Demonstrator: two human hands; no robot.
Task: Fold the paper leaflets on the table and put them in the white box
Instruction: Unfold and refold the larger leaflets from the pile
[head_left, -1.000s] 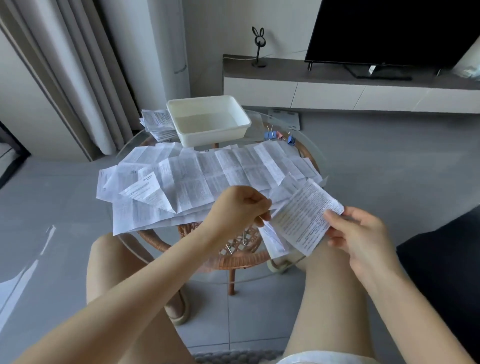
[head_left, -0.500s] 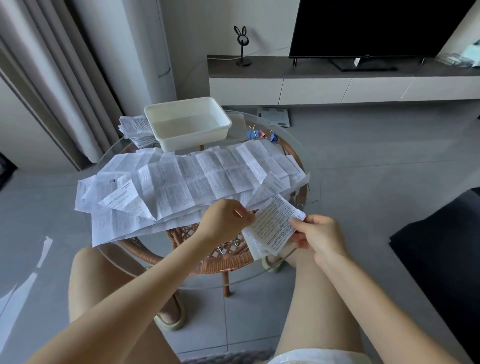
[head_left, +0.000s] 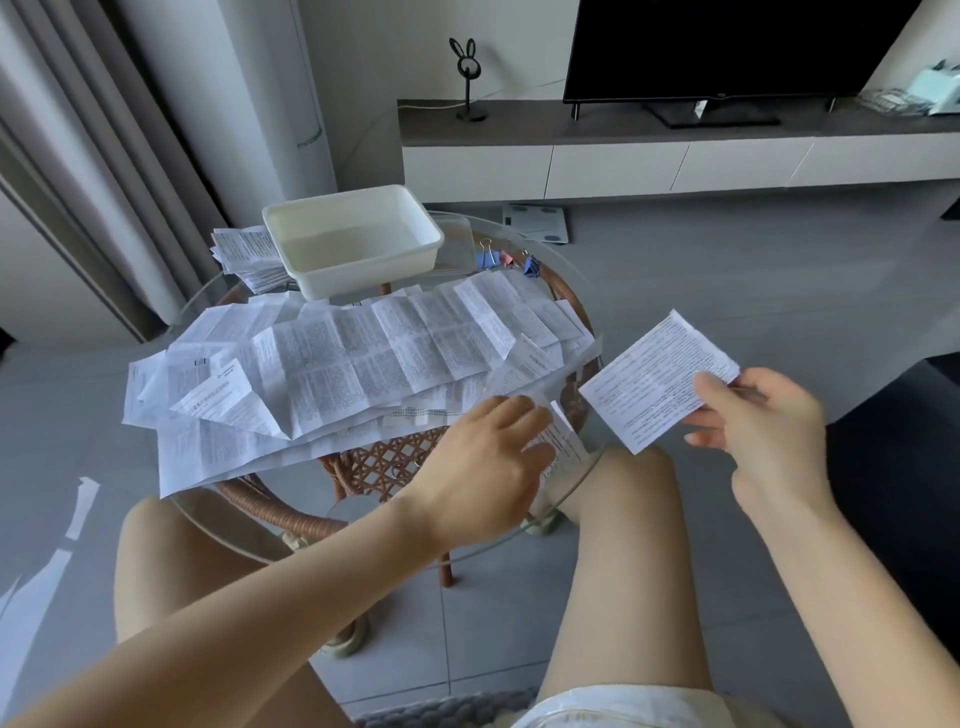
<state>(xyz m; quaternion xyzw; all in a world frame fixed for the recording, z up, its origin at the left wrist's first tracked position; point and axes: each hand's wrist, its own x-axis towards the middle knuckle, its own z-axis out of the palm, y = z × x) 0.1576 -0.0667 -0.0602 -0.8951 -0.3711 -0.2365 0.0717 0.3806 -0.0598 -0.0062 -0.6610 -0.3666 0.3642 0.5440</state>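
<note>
Right grip (head_left: 753, 421) pinched a folded leaflet (head_left: 657, 382) just off the bench (head_left: 311, 483); left grip (head_left: 483, 467) lay spread, fingertips on a loose sheet (head_left: 566, 441).

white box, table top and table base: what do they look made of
White box: probably plastic, smooth with a slight sheen and a thin moulded rim.
Table top: clear glass; the floor and base show through it, and it reflects light.
Table base: woven rattan or wicker, tan and matte, with an open lattice weave.
</note>
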